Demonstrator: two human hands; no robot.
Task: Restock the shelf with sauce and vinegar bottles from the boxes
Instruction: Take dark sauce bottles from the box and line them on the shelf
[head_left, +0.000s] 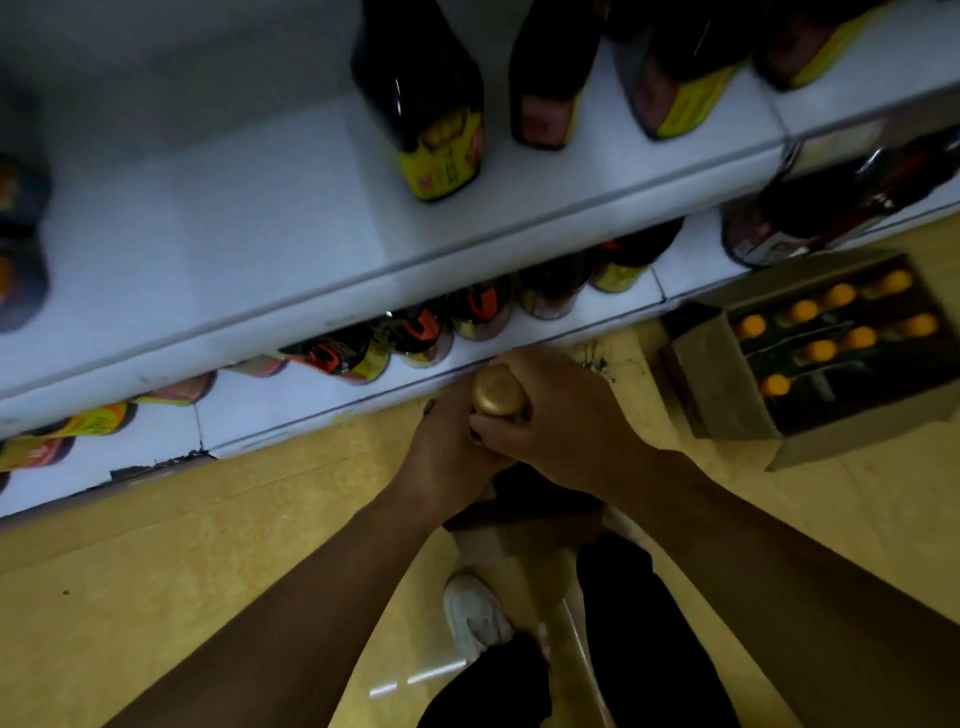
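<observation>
I hold one bottle with a gold cap upright in front of the lower shelf's edge; its body is hidden by my hands. My left hand grips it from the left and below. My right hand wraps it from the right, just under the cap. The upper white shelf carries dark sauce bottles with yellow labels at the right; its left part is bare. The lower shelf holds a row of dark bottles with orange and yellow labels.
An open cardboard box of orange-capped bottles stands on the yellow floor at the right, against the shelf. Another box sits below my hands, mostly hidden, beside my white shoe. More bottles stand at the far left.
</observation>
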